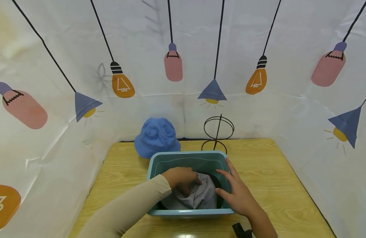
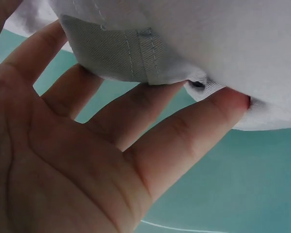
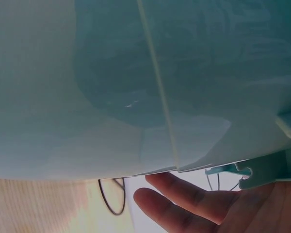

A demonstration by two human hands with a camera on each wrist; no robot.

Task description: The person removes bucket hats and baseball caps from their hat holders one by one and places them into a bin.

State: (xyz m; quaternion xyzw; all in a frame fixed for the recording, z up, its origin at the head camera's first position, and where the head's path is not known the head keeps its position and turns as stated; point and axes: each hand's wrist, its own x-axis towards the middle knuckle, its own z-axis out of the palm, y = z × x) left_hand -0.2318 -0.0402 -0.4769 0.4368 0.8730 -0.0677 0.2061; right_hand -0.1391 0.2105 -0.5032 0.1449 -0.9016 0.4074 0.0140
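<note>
A grey fabric cap (image 1: 205, 193) lies in the blue-green plastic bin (image 1: 188, 213), over something black that shows along its right side. My left hand (image 1: 181, 178) reaches into the bin and grips the cap. In the left wrist view the fingers (image 2: 184, 133) pass behind the stitched edge of the cap (image 2: 136, 53), fingertips partly hidden. My right hand (image 1: 237, 193) rests at the bin's right rim, fingers spread and thumb over the inside. The right wrist view shows extended fingers (image 3: 174, 204) along the outer wall of the bin (image 3: 106, 97).
A blue bucket hat (image 1: 157, 137) sits behind the bin on the wooden table (image 1: 269, 172). A black wire stand (image 1: 217, 132) stands at the back beside it. White sheeting (image 1: 183, 109) printed with lamps surrounds the table. A small black object (image 1: 241, 230) is at my right wrist.
</note>
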